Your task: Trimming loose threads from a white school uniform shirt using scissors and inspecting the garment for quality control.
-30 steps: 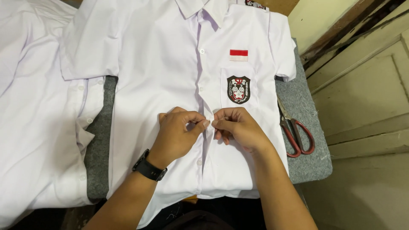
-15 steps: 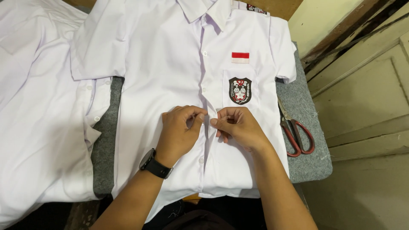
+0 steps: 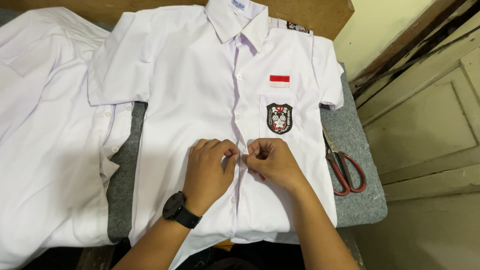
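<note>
Underneath, a grey felt pad (image 3: 350,135) covered the work surface, with a brown wooden board (image 3: 310,12) along its 12 o'clock edge, and pale yellow wall and wooden door panels (image 3: 425,115) stood off at 3 o'clock. One white short-sleeved shirt (image 3: 200,90) lay flat and face up at the centre, collar toward 12 o'clock, bearing one red-and-white patch (image 3: 279,80) and one dark crest badge (image 3: 279,118) on its chest pocket. More white garments (image 3: 45,140) lay at 9 o'clock, their number unclear. One pair of red-handled scissors (image 3: 342,167) rested on the pad at 3 o'clock, just beside the shirt's edge. Two hands met at the button placket, toward 6 o'clock: left hand (image 3: 210,167), one black wristwatch (image 3: 177,210) on its wrist, and right hand (image 3: 272,160), both with fingertips pressed together, pinching the placket fabric.
</note>
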